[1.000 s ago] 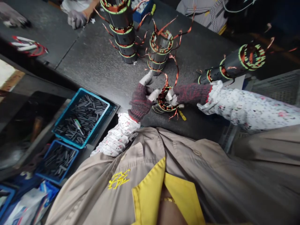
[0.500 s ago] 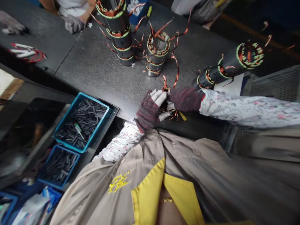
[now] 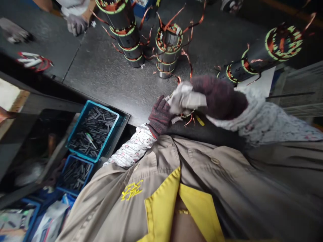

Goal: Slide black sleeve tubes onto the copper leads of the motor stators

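Observation:
A stator with copper wire ends (image 3: 189, 120) stands at the near table edge, mostly hidden behind my hands. My left hand (image 3: 160, 114), in a maroon glove with pale fingertips, is closed around its left side. Above it is my right hand (image 3: 209, 97), gloved the same way and smeared by motion; whether its fingers hold anything does not show. A yellow-handled tool (image 3: 200, 121) lies just right of the stator. Beyond my hands stands a stack of stators (image 3: 166, 65) with copper leads sticking out.
A taller stator stack (image 3: 128, 42) rises at the back left; another stack (image 3: 237, 71) leans at the right. A teal bin (image 3: 72, 136) and a blue bin (image 3: 60, 174) hold dark strips at left. Red-and-white leads (image 3: 34, 62) lie near a co-worker's gloved hands (image 3: 75, 25).
My right hand has lifted and shifted right, away from the stator's top, and is now blurred. My left hand stays at the stator's side. The view has shifted slightly.

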{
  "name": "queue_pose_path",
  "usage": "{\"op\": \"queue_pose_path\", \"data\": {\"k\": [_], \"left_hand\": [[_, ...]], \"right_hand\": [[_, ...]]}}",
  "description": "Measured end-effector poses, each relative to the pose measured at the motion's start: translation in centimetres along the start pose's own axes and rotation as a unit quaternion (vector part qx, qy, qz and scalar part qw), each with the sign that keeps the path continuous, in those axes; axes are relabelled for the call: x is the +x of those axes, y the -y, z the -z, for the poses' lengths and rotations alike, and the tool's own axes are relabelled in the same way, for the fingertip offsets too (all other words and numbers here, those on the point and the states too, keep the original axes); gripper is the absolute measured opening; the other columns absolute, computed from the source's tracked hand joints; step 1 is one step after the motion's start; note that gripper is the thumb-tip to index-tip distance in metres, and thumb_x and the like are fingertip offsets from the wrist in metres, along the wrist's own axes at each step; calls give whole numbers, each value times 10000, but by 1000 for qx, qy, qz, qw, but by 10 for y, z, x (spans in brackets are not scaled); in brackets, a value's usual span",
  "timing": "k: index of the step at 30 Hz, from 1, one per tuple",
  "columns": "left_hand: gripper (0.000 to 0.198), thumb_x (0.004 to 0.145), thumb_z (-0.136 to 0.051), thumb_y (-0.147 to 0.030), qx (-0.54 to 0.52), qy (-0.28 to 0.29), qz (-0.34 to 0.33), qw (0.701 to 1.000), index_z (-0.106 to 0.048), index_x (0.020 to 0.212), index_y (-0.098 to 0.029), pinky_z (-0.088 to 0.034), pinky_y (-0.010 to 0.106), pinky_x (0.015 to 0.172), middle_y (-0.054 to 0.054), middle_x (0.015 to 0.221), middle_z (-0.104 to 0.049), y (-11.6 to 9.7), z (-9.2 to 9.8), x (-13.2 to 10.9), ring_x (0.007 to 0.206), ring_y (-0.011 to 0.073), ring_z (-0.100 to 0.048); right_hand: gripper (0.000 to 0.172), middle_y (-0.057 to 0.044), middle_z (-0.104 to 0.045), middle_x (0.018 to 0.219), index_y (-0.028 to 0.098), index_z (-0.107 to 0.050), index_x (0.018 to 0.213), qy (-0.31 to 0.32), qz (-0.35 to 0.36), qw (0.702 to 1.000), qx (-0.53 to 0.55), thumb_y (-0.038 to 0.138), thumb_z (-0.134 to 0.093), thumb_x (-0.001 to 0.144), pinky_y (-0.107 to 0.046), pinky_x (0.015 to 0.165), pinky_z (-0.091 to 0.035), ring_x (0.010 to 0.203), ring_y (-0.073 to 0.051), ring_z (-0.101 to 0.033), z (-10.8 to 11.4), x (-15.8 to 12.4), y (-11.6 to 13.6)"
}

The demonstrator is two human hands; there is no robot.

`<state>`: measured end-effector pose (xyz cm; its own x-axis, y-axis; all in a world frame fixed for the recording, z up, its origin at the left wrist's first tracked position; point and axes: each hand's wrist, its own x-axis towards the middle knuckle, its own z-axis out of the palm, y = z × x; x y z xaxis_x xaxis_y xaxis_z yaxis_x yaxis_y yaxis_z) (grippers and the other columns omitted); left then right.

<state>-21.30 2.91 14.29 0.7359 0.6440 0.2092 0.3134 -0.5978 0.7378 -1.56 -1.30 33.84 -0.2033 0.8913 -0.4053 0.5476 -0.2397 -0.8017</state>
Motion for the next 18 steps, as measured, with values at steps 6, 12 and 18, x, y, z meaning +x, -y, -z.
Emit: {"op": "queue_pose_path", "data": {"k": [6, 12, 18], "left_hand": [[626, 1124, -615, -322, 181, 62, 21, 981, -573, 1740, -221, -610, 409, 1140, 153, 1325, -852, -14, 48, 1, 1266, 300, -813], [647, 1083, -662, -255, 194, 55, 157, 967, -598, 1724, -193, -649, 412, 937, 130, 1048, -877, -33, 40, 10, 1012, 314, -864], [618, 1205, -429, -644, -157, -83, 171, 969, -754, 1443, -176, -690, 436, 1085, 110, 1350, -868, 6, 27, 49, 1196, 251, -836]], "right_hand": [[491, -312, -802, 1254, 54, -860, 1153, 66, -50, 878, -472, 479, -964, 930, -624, 1120, -573, 1281, -507, -729, -32, 24, -32], [406, -331, -784, 1338, 32, -848, 1293, 26, -37, 897, -440, 313, -640, 1087, -550, 1087, -573, 1317, -451, -718, -74, 26, -60], [421, -255, -841, 1229, 124, -866, 1271, 5, -41, 914, -403, 426, -753, 999, -485, 981, -600, 1158, -412, -780, -71, 36, -65]]}}
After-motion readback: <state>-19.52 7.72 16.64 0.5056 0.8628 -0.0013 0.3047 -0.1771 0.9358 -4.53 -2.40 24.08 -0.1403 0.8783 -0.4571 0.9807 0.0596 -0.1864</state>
